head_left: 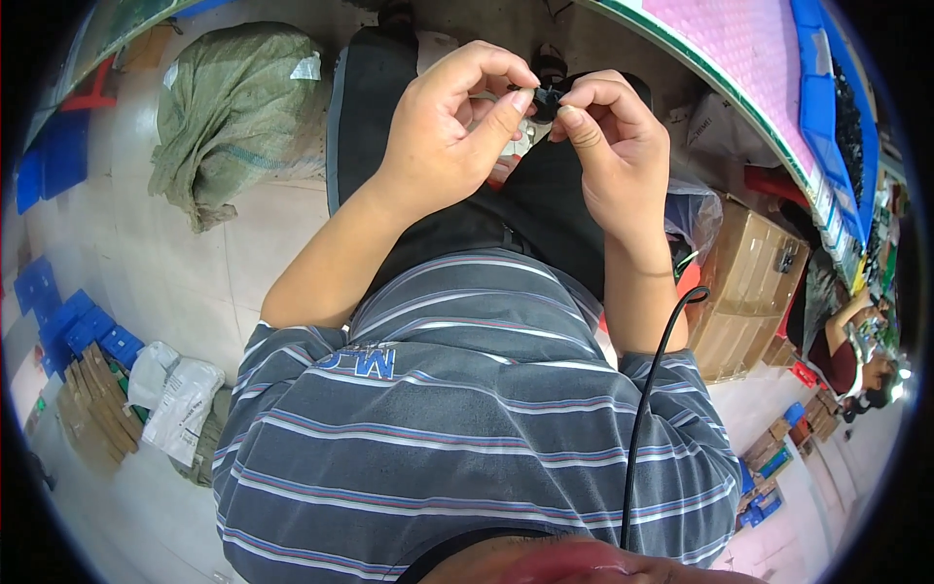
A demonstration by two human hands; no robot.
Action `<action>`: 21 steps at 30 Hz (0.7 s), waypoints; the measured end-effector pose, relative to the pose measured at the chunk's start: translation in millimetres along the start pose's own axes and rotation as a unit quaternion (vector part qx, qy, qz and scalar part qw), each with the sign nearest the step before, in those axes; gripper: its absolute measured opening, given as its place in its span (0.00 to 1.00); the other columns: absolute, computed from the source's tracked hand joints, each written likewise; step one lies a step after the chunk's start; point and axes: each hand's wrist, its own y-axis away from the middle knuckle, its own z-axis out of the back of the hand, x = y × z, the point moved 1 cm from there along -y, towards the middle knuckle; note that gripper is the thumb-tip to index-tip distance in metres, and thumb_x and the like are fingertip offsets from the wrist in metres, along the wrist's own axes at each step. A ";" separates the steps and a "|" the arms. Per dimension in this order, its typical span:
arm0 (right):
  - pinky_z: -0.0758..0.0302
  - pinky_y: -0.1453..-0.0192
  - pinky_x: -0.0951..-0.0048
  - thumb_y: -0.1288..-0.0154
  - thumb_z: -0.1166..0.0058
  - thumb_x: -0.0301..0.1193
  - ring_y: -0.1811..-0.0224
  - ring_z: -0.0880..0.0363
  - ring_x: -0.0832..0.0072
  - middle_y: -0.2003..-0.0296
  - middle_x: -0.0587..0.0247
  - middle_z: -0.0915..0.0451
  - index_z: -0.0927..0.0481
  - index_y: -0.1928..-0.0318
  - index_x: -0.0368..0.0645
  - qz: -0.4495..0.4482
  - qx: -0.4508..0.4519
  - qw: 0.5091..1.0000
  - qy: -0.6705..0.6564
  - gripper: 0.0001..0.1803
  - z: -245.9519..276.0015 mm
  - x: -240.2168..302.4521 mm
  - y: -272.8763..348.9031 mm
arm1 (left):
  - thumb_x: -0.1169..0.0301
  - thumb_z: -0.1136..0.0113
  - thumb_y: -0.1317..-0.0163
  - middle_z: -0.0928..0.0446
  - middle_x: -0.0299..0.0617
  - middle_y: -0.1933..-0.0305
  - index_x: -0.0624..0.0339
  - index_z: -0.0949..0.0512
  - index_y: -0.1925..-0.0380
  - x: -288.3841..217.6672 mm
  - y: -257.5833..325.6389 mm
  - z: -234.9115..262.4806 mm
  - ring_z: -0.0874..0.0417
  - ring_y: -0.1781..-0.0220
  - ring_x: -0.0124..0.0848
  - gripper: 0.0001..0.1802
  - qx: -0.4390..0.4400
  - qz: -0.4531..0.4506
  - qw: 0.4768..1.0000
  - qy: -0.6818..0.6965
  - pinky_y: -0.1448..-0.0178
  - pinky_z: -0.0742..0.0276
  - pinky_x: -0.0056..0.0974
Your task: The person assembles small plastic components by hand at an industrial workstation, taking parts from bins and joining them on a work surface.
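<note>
Black and small, the plastic part (pixel 547 100) sits pinched between the fingertips of the left hand (pixel 457 122) and the right hand (pixel 613 146), held up over the person's lap. Both hands grip only its edges. It could slip from that thin pinch and fall to the floor (pixel 233 253) near the green sack (pixel 238 107).

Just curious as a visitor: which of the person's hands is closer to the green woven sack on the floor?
Left. The left hand is up at the small black part, on the side toward the green sack; the right hand is farther off, across the part.
</note>
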 end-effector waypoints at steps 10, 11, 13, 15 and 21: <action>0.26 0.59 0.79 0.31 0.41 0.24 0.66 0.23 0.81 0.64 0.66 0.25 0.22 0.62 0.33 -0.025 0.010 0.999 -0.031 0.06 1.7 0.3 1.4 | 0.83 0.42 0.33 0.24 0.44 0.54 0.67 0.23 0.57 -5.1 4.2 1.6 0.18 0.58 0.27 0.07 0.048 -0.079 0.989 -0.116 0.59 0.19 0.29; 0.26 0.59 0.79 0.31 0.41 0.24 0.66 0.23 0.81 0.64 0.66 0.25 0.22 0.62 0.33 -0.026 0.010 0.999 -0.031 0.06 1.7 0.4 1.6 | 0.84 0.42 0.34 0.23 0.45 0.54 0.68 0.23 0.58 -6.5 4.5 1.3 0.18 0.60 0.27 0.06 0.051 -0.116 0.980 -0.152 0.59 0.19 0.29; 0.26 0.58 0.79 0.31 0.41 0.24 0.66 0.23 0.81 0.65 0.67 0.25 0.23 0.62 0.33 -0.028 0.016 0.999 -0.029 0.06 1.2 1.3 0.8 | 0.84 0.42 0.34 0.23 0.46 0.55 0.68 0.22 0.58 -6.3 4.0 1.9 0.18 0.61 0.27 0.06 0.053 -0.132 0.976 -0.167 0.59 0.18 0.30; 0.26 0.58 0.79 0.31 0.41 0.24 0.66 0.23 0.81 0.65 0.67 0.24 0.23 0.62 0.34 -0.036 0.017 0.998 -0.042 0.05 1.5 0.3 1.4 | 0.85 0.42 0.35 0.22 0.46 0.56 0.69 0.22 0.59 -5.9 4.1 2.2 0.18 0.61 0.28 0.06 0.055 -0.149 0.970 -0.183 0.58 0.18 0.30; 0.26 0.58 0.79 0.31 0.41 0.24 0.66 0.23 0.82 0.67 0.68 0.23 0.23 0.60 0.35 -0.103 0.024 0.988 -0.112 0.05 0.7 1.6 1.1 | 0.86 0.42 0.35 0.23 0.47 0.55 0.70 0.23 0.58 -2.5 4.6 1.5 0.17 0.61 0.29 0.07 0.046 -0.124 0.983 -0.124 0.57 0.17 0.31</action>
